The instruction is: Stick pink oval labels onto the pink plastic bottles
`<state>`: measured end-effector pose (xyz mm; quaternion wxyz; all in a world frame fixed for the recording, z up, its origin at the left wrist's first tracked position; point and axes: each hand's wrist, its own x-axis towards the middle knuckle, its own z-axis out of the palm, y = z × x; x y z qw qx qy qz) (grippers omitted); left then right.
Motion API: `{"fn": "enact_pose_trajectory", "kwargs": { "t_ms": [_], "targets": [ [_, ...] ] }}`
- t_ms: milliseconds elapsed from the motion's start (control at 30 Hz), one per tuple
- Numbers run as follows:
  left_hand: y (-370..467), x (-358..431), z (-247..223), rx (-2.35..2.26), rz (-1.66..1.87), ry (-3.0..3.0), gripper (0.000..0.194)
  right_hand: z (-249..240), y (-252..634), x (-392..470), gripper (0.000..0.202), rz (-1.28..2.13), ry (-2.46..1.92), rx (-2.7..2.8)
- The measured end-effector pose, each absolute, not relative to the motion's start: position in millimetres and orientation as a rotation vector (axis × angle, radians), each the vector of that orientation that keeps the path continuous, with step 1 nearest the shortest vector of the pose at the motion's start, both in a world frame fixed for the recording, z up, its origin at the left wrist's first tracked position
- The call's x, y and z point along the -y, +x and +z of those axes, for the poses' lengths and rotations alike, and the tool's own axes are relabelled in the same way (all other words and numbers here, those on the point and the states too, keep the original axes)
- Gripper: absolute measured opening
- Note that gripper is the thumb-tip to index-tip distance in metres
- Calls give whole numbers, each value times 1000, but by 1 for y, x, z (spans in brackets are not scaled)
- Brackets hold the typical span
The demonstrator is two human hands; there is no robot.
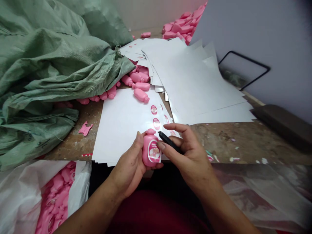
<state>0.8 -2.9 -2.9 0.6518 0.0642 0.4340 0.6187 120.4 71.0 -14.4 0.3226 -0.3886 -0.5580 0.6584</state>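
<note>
Upright in my left hand is a small pink plastic bottle, held at the near edge of the table. An oval pink-and-white label covers part of its front, and the label's lower right edge stands off the bottle. My right hand grips a black pen-like tool, its tip pointing toward the bottle's neck. The right thumb touches the label's upper right side. Just beyond the bottle, a white sticker sheet bears oval labels along its right side.
Loose pink bottles lie beside a green woven sack. A large stack of white sheets spreads at right, with a pink pile behind. A white bag of labelled bottles hangs low left. A dark block sits far right.
</note>
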Motion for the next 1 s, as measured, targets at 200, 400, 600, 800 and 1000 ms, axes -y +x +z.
{"fn": "enact_pose_trajectory", "kwargs": {
  "t_ms": [200,400,600,800,1000],
  "targets": [
    [0,1,-3,-1008,1398,141,43,-18,120,-72,41,1763,-1008,1432],
    [0,0,-4,-1020,1380,154,44,-20,118,-73,42,1751,-1037,1458],
    [-1,0,-7,-1012,1395,174,45,-20,118,-74,41,1753,-1035,1481],
    [0,3,-5,-1090,1356,262,37,-19,117,-74,38,1692,-1029,1561],
    [1,5,-11,-1158,1345,445,45,-17,120,-75,29,1231,-996,1922]
  ]
}}
